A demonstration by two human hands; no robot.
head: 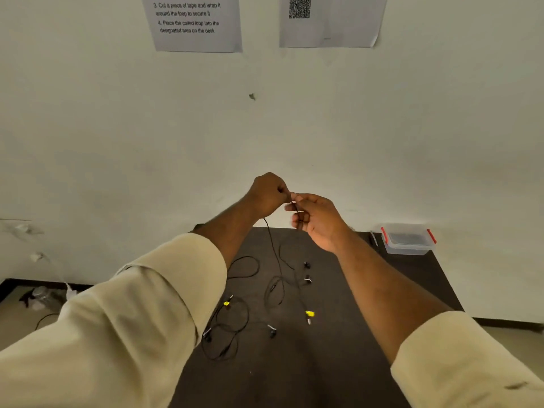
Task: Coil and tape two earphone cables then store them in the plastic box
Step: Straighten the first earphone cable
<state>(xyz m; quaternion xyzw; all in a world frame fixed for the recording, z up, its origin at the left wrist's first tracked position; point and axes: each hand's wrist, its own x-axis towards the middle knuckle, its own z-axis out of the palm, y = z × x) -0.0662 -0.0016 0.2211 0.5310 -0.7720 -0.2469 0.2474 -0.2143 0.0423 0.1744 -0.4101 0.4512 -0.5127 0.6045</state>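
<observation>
Holding one earphone cable [275,254] up near the centre of the frame, both hands meet above the far edge of the desk [412,290]. Left hand [269,194] is curled into a fist round the cable's upper end; right hand [316,217] pinches the same strand between thumb and fingers [294,206], the other fingers loosely bent. The cable hangs from the hands down to the desk, its yellow-tagged plug end [309,314] lying at centre right.

Risks, as judged:
- The hanging length trails through loops lying on the desk; pulling up could drag or knot it with the second cable [226,328], lower centre.
- Thin strand, small pinch: it may slip from the fingers and the coil would spring open.
- Earbuds may snag while winding.

Count:
- Earphone cables: two, each with a yellow tag (second tag [226,303]).
- Earbuds seen: four dark ones, small; hard to tell which belongs to which cable.
- Plastic box [407,240]: one, red clips, lid on, at the desk's far right corner, well apart from the cables.
- Paper sheets on the wall: two, upper frame.
- Tape: none I can make out.
</observation>
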